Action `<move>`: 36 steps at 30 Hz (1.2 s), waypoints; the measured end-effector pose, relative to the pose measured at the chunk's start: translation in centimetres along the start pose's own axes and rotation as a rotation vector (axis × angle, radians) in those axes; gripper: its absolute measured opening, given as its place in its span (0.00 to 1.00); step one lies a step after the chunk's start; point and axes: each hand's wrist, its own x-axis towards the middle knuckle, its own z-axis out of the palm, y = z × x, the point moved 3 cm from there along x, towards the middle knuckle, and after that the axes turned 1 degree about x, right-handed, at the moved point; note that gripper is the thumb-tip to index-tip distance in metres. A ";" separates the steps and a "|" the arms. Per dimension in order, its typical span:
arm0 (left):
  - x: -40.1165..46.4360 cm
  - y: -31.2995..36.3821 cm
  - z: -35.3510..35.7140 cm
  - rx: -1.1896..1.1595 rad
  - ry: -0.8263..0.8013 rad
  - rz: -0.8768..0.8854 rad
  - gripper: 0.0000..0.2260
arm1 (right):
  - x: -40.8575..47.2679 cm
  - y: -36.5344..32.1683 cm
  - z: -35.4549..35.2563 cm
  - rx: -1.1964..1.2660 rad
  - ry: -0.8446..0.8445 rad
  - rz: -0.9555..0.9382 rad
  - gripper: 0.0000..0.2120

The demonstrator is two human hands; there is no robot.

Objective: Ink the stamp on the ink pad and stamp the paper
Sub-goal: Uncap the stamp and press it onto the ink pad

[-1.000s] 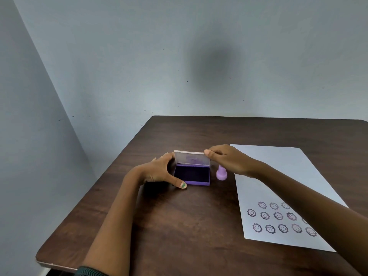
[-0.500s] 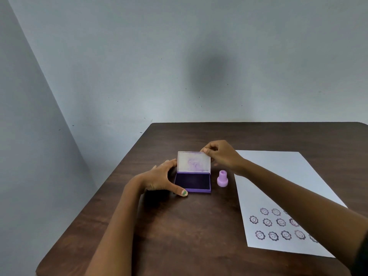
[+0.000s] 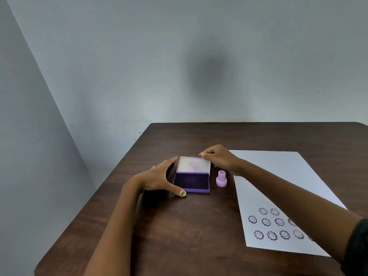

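A purple ink pad [image 3: 192, 181] lies open on the dark wooden table [image 3: 189, 226], its clear lid [image 3: 194, 165] swung back almost flat. My left hand [image 3: 159, 178] cups the pad's left side, thumb against its front corner. My right hand [image 3: 218, 156] pinches the lid's far right corner. A small lilac stamp [image 3: 221, 178] stands upright just right of the pad, untouched. The white paper [image 3: 278, 188] lies to the right, with several smiley-flower prints [image 3: 275, 226] near its front end, partly hidden by my right forearm.
The table stands in a corner, with grey walls [image 3: 179, 66] close behind and to the left. Its left edge [image 3: 83, 212] and rounded front-left corner fall away to the floor. A dark sleeve cuff [image 3: 356, 248] shows on my right arm.
The lid has swung from nearly upright to far back, with my right hand following it away from me. The camera view has tilted slightly. My left hand has stayed on the pad's side.
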 end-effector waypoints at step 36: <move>0.0 -0.1 -0.3 -0.072 0.014 0.076 0.27 | -8.8 1.0 -2.0 -0.159 0.206 -0.261 0.12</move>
